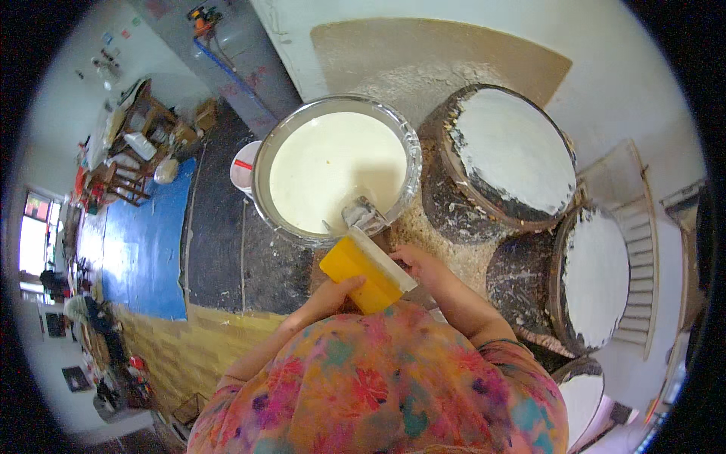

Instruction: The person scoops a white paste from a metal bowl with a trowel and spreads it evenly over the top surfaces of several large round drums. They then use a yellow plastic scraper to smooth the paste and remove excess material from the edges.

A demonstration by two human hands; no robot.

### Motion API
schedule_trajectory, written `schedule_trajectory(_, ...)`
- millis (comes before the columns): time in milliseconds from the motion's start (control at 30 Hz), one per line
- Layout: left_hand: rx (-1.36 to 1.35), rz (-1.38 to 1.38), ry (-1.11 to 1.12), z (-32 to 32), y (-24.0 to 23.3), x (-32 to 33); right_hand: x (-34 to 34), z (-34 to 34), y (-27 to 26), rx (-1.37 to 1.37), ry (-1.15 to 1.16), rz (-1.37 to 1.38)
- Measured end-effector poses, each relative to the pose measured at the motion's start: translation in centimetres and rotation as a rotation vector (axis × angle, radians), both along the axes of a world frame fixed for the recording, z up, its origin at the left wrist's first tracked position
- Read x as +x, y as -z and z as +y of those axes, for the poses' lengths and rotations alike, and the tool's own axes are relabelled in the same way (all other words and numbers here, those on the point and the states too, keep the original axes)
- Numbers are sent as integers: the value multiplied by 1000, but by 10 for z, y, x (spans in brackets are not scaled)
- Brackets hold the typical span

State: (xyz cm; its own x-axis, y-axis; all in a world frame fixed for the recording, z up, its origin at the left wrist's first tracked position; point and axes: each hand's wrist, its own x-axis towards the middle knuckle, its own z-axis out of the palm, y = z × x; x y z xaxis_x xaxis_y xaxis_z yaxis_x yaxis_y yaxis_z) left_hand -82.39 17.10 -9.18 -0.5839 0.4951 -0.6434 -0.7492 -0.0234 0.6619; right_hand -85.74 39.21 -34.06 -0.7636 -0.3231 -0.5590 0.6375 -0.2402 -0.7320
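My left hand point(336, 292) grips a yellow plastic scraper-like block point(366, 275) with its thumb on the face. Along the block's far edge runs an off-white strip point(383, 259). Close beside that strip, my right hand point(418, 264) has its fingers bent; what lies under them is partly hidden. A smeared metal scraper blade point(363, 215) sits at the near rim of a large round vat point(413, 150), partly behind the yellow block. Creamy white liquid point(334, 164) fills much of the vat, and the block is just outside its near rim.
Right of the vat stand several dark drums with white-coated tops point(519, 153), point(595, 281). A white bucket point(244, 167) with a red strip touches the vat's left side. A blue sheet point(144, 244) covers floor farther left, near a wooden chair point(125, 181). A wall rises behind the vat.
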Motion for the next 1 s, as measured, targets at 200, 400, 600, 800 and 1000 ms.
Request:
schedule_trajectory(200, 4, -47, 144, -8, 24, -9, 77, 24, -66, 178, 285, -251)
schedule_trajectory(400, 99, -100, 306, 23, 48, -11, 171, 47, -158, 469, 578, -146)
schedule_trajectory(600, 61, -8, 550, 90, 21, 15, 228, 13, -225, 1175, 599, 442)
schedule_trajectory(800, 133, 268, 981, 148, 8, 84, 255, -2, -249, 1711, 674, 532)
schedule_trajectory(1000, 73, 275, 1371, 180, -6, 162, 365, 33, -235, 1330, 740, -40)
